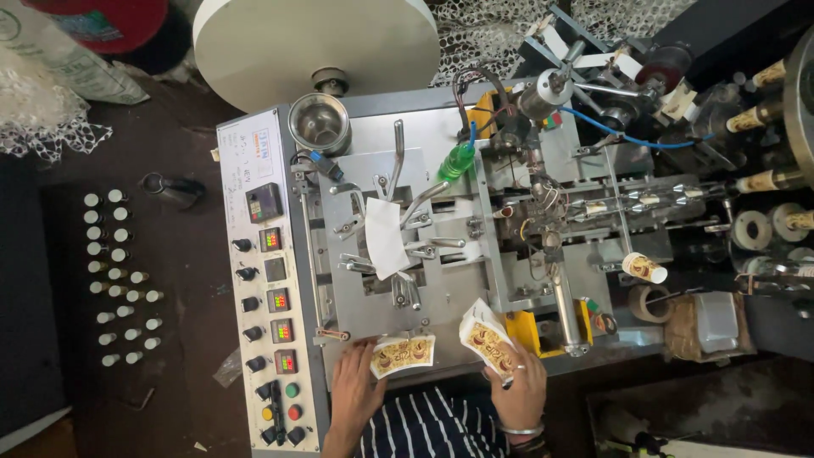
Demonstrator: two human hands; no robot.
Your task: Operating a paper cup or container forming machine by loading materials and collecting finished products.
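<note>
My left hand (354, 392) lies flat at the front edge of the machine (441, 280), its fingers resting on a fan-shaped printed paper blank (404, 354). The fingers press down on it, not curled round it, so I call that hand released, only pinning the sheet to the metal plate. I judge it lies there so the curved edge lines up with the feed slot just above it.

My right hand (519, 392) is clenched on a small stack of printed blanks (485, 339), thumb on top and fingers under, the stack tilted up toward the machine. It looks like the supply, kept close so single sheets can be dealt off to the other hand. A ring and a bangle show on that hand, and a striped garment (428, 428) fills the gap between my arms.

Further out, a plain white sheet (385, 237) sits among the metal guide arms in the middle of the plate. Left of it runs the control panel (270, 280) with knobs, small lit displays and coloured buttons. At the top a big white paper roll (315, 47) overhangs a steel cup holder (320, 123). A finished printed cup (644, 268) lies on its side to the right, near a roll of tape (649, 303). Rows of small white-capped bottles (119, 280) stand on the dark bench, well apart to the left.
</note>
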